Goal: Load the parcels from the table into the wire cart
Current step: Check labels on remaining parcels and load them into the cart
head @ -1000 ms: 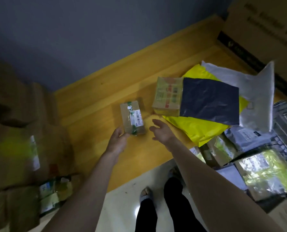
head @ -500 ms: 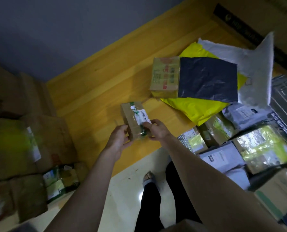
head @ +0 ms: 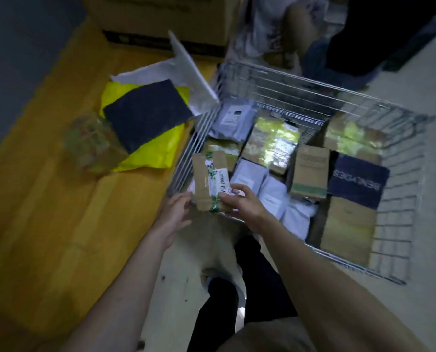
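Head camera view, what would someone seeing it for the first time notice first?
Probably the small brown box with green tape and a barcode label, held by both hands, left hand and right hand, at the near left corner of the wire cart. The cart is already packed with parcels. On the wooden table to its left, a bright yellow bag lies under a dark flat parcel.

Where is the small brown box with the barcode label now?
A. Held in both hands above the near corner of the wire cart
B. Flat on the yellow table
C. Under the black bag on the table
A: both the left hand and right hand hold the box over the corner of the cart, off the table.
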